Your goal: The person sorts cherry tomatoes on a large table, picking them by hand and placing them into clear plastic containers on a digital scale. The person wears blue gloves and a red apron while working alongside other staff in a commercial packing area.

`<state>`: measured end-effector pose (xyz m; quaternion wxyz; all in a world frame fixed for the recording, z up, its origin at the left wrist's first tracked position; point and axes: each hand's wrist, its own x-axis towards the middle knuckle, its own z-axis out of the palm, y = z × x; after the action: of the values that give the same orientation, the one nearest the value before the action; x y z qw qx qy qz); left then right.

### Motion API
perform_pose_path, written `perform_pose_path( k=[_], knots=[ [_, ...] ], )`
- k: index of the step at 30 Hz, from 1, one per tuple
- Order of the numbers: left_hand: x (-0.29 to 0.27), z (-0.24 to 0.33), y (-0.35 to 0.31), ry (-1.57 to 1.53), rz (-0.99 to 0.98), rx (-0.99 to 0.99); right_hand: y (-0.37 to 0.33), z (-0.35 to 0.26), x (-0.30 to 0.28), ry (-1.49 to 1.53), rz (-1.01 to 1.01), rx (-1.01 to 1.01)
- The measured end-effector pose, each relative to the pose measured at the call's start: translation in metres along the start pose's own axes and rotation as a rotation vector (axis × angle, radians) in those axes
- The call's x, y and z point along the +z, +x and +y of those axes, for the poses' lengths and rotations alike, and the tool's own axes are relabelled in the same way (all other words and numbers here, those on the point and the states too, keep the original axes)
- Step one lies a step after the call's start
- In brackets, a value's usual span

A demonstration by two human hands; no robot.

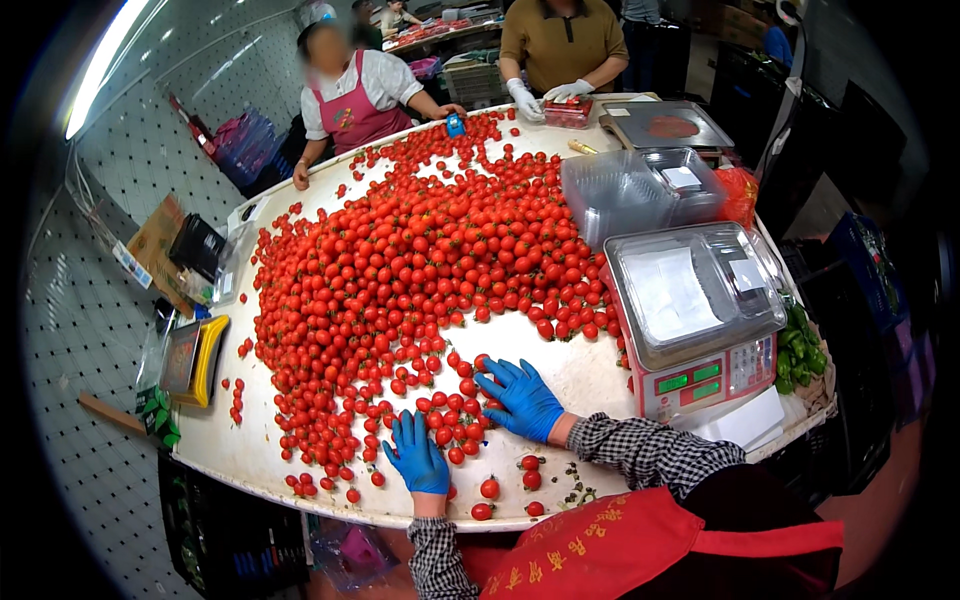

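Note:
A big heap of red cherry tomatoes (pixel 400 250) covers the middle of a white table (pixel 540 350). Both my hands wear blue gloves and lie low at the heap's near edge. My left hand (pixel 417 455) has its fingers spread against the loose tomatoes. To its right, my right hand (pixel 523 400) reaches leftward with fingers apart, touching the edge of the same small cluster (pixel 458 425) between the hands. Neither hand grips anything that I can see. A few single tomatoes (pixel 490 488) lie by the table's near edge, beside small dark green bits of stem (pixel 578 492).
On the right, a clear plastic tray (pixel 690 290) rests on a red-and-white scale (pixel 705 385); stacked clear containers (pixel 615 195) stand behind. Green peppers (pixel 800 350) lie beside the scale. A yellow-edged scale (pixel 195 360) sits left. Two people stand across the table, one with white gloves (pixel 568 90) at a tomato box.

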<state>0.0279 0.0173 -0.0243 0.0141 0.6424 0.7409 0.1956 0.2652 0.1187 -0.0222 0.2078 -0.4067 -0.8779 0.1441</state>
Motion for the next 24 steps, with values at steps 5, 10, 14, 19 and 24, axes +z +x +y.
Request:
perform_pose_path(
  k=[5,10,14,19,24],
  knots=[
    [0.0036,-0.0051,-0.0001,-0.011,0.018,-0.011,0.0047,-0.0012,0.0021,0.027,0.003,0.013],
    [0.0049,-0.0093,-0.0027,0.004,0.040,-0.023,0.0069,-0.0059,0.0041,-0.087,0.001,-0.047],
    [0.0031,-0.0062,-0.0039,0.032,0.031,-0.018,0.0070,-0.0083,0.0062,-0.125,-0.065,-0.041],
    [0.0042,-0.0031,-0.0038,0.046,0.022,-0.021,0.0066,-0.0072,0.0073,-0.112,-0.091,-0.036],
    [0.0062,-0.0014,-0.0069,0.039,0.039,-0.021,0.0037,-0.0060,0.0074,-0.111,-0.070,-0.051]
  ],
)
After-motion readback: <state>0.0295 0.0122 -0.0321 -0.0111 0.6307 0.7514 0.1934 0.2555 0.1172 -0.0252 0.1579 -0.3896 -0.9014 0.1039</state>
